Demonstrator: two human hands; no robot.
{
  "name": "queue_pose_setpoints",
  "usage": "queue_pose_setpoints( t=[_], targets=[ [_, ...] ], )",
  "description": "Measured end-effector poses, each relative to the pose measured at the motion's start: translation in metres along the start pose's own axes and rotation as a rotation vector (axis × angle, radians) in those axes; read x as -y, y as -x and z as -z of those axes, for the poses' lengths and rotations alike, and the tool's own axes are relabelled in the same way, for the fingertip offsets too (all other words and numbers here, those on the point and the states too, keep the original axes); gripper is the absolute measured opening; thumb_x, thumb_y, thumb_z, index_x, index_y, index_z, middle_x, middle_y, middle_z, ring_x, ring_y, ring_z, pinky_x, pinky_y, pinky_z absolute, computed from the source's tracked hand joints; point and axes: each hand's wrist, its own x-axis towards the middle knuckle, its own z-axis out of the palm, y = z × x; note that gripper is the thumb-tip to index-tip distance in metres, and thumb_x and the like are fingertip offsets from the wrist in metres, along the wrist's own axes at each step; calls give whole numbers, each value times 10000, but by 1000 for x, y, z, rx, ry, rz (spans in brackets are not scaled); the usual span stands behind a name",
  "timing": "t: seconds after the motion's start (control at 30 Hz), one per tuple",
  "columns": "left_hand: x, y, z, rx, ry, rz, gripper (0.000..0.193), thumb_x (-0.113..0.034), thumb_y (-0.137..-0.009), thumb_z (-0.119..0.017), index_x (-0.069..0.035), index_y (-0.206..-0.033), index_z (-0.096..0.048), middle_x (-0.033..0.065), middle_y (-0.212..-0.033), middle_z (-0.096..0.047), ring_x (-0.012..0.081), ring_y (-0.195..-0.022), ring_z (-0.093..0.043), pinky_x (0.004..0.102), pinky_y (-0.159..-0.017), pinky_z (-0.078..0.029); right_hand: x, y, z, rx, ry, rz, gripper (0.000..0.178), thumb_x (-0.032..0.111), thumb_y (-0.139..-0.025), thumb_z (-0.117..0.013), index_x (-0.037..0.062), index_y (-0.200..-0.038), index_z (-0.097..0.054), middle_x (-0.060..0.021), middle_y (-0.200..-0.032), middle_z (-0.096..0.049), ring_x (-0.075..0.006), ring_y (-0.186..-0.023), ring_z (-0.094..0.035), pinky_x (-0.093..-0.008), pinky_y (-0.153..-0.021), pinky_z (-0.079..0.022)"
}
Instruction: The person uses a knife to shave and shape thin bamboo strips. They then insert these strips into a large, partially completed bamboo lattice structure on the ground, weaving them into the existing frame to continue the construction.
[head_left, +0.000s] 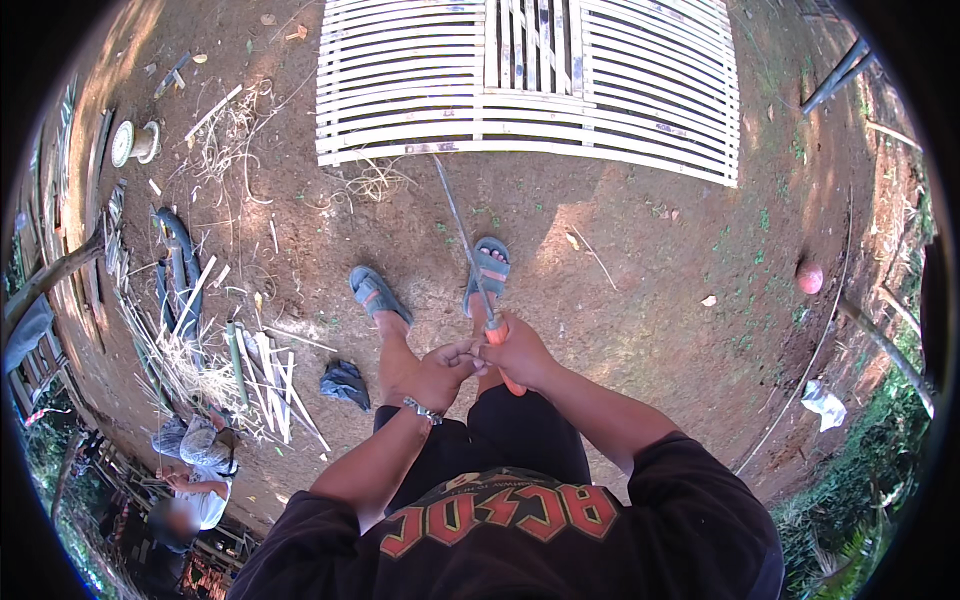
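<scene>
In front of my body, my right hand (516, 350) is wrapped around the orange handle (513, 384) of a long tool. Its thin metal blade (459, 217) points away from me, over the ground between my feet and toward a slatted panel. My left hand (448, 372), with a bracelet at the wrist, meets the right hand at the handle. The left fingertips are pinched together; whatever is between them is too small to make out. The pale slatted panel (400, 112) lies on the ground beyond my feet, with a narrower framed section of upright slats in its middle.
Cut strips (275, 385), dark tubing (180, 265) and a crumpled dark cloth (344, 383) lie to the left. A white spool (136, 144) stands farther off. Another person (202, 485) sits at the lower left. A reddish ball (809, 277) and a white bag (823, 405) are at right.
</scene>
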Motion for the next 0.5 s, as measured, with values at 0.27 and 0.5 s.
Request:
queue_pose_setpoints(
  t=[0.27, 0.5],
  targets=[
    [12, -6, 11, 5, 30, -13, 332, 2, -948, -693, 82, -1264, -628, 89, -1105, -724, 153, -972, -697, 293, -890, -568, 5, -7, 0, 36, 62, -16, 786, 224, -732, -836, -49, -1384, -493, -265, -1109, -679, -374, -1048, -698, -413, -895, -538],
    [9, -3, 12, -23, 31, 33, 298, -7, -954, -686, 75, -1238, -643, 88, -1095, -724, 157, -971, -692, 303, -899, -563, -21, -19, -12, -6, 46, 41, 801, 243, -730, -855, -35, -1385, -489, -265, -1106, -678, -392, -1041, -695, -421, -882, -537]
  ],
)
